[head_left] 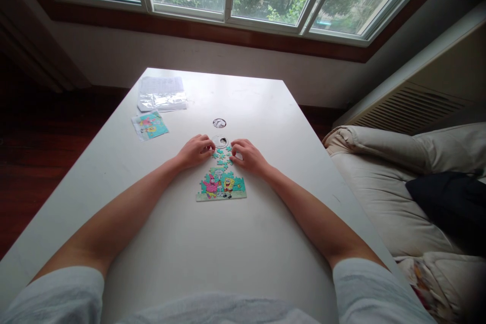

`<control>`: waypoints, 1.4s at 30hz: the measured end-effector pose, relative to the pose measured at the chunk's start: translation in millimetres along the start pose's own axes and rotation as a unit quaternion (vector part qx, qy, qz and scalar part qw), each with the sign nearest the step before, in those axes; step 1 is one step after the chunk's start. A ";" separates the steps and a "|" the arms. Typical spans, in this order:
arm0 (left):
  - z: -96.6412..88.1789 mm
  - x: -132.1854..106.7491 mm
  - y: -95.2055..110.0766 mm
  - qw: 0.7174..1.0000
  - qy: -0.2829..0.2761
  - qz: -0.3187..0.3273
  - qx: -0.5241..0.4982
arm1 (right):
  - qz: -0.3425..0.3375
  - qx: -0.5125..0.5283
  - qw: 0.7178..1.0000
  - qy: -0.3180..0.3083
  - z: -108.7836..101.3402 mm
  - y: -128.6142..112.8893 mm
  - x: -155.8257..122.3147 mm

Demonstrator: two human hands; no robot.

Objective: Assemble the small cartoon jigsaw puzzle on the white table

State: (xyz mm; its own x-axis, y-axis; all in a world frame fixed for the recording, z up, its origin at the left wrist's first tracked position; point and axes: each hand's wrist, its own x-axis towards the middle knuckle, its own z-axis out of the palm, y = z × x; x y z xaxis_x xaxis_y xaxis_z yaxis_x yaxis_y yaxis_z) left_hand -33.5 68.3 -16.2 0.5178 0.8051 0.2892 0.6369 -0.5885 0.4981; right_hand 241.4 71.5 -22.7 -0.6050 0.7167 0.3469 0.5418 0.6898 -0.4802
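— Where loose jigsaw pieces (221,157) lie, which hands?
— Left hand (195,152), right hand (248,156), flanking; both curled, grasp indeterminable.
— SpongeBob jigsaw (220,188)?
— Partly assembled, on white table (212,248), nearer the wearer than the pieces.

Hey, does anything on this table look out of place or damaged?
Nothing looks spilled or clearly damaged. The picture card lies slanted on the table, off to the left. The partly built puzzle has a jagged far edge, with loose pieces beyond it, but that simply looks unfinished.
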 end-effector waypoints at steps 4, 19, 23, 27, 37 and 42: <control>-1.2 1.0 1.5 1.000 -0.004 -0.001 0.000 | -0.002 0.008 1.000 0.016 0.3 1.7 -0.9; 0.5 -0.1 -0.3 1.000 -0.007 0.006 0.008 | 0.008 -0.010 0.999 -0.030 -3.9 -0.9 -2.6; -2.4 -1.3 8.0 0.999 -0.016 0.018 0.025 | 0.044 0.030 0.999 0.002 -10.0 -8.8 -3.2; -1.9 -1.9 20.7 0.997 -0.041 0.033 0.048 | 0.072 0.153 0.985 -0.026 -16.2 -14.7 -4.9; 3.5 -3.8 27.8 0.991 -0.085 0.083 0.067 | 0.078 0.198 0.970 -0.120 -11.7 -42.4 -6.5; 3.9 -4.2 27.0 0.991 -0.086 0.083 0.062 | 0.080 0.182 0.972 -0.129 -10.4 -46.4 -7.3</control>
State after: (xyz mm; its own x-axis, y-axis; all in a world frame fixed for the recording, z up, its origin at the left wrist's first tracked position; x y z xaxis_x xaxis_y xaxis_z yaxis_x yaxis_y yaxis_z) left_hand -16.2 48.8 -7.2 0.7035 0.6790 0.2097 0.5954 -0.7243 0.3478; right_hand 226.7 35.3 5.4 -0.6812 0.7302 0.0533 0.4278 0.4560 -0.7804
